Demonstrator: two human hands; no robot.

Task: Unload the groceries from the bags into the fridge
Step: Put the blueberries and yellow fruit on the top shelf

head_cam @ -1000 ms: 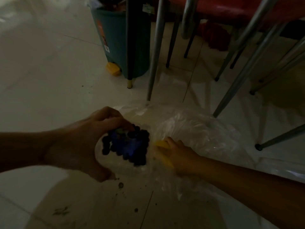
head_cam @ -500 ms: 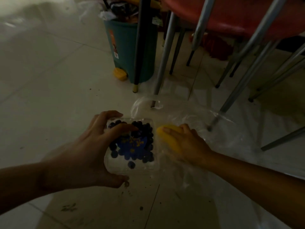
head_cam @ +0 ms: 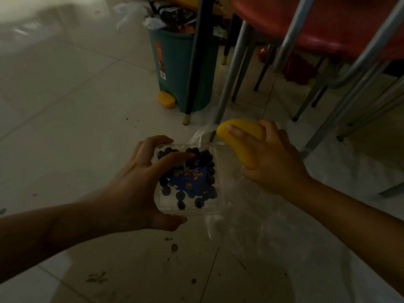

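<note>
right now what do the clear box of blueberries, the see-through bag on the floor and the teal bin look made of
Clear box of blueberries, in the left hand: thin, glossy, rigid-looking plastic; the berries and blue label show through. See-through bag: soft plastic film, crinkled with pale highlights. Teal bin: probably moulded plastic with a smooth, dull finish and a yellow pedal; the dim light leaves this open.

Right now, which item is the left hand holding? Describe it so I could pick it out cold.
Start at the teal pedal bin by the chair legs and come down the pale tiled floor towards the camera. There the left hand grips a clear plastic blueberry punnet. Its dark berries and blue label set it apart from the plain yellow fruit in the right hand and the crumpled clear bag beneath.
</note>
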